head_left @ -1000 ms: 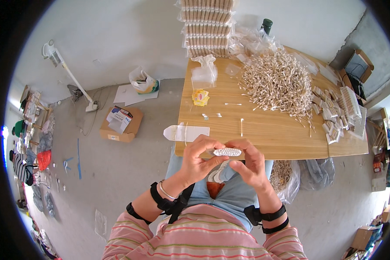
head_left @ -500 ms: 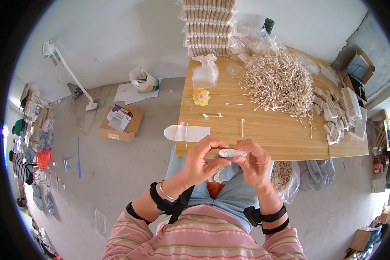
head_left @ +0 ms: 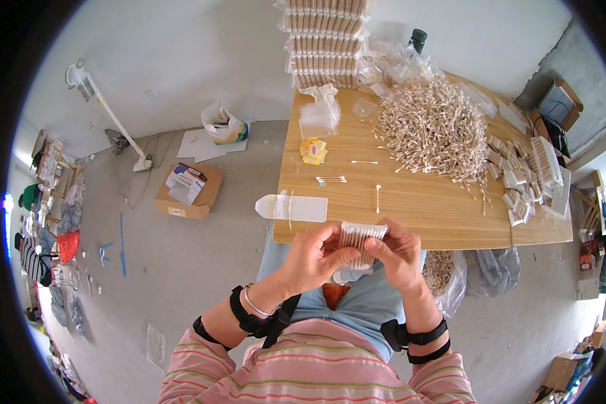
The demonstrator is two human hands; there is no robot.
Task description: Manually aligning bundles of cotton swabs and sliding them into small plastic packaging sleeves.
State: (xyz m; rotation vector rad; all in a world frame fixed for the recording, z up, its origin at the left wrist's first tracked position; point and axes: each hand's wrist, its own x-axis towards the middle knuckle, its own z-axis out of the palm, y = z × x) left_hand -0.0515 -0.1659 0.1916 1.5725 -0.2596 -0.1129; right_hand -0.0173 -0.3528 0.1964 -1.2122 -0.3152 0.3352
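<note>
Between my two hands is a small pack of cotton swabs (head_left: pixel 359 244), its wooden sticks side by side and white tips along the upper edge. My left hand (head_left: pixel 316 252) grips its left side, thumb across the front. On the other side my right hand (head_left: pixel 398 254) closes round it, thumb also on the front. The pack is held just off the table's near edge, above my lap. A white card strip (head_left: pixel 306 208) with a pointed end lies at the table edge, left of my hands. Several loose swabs (head_left: pixel 330 180) lie beyond it.
The wooden table (head_left: pixel 411 225) bears a big heap of loose swabs (head_left: pixel 434 128), a pile of small packs (head_left: pixel 518 175) at right and stacked bundles (head_left: pixel 324 44) at the back. Yellow labels (head_left: pixel 313 151) lie near its left edge. A cardboard box (head_left: pixel 205 195) stands on the floor.
The pack has been tipped so its stick side now faces up toward me; before, mainly its tip end showed. Both hands have turned with it, keeping their grip.
</note>
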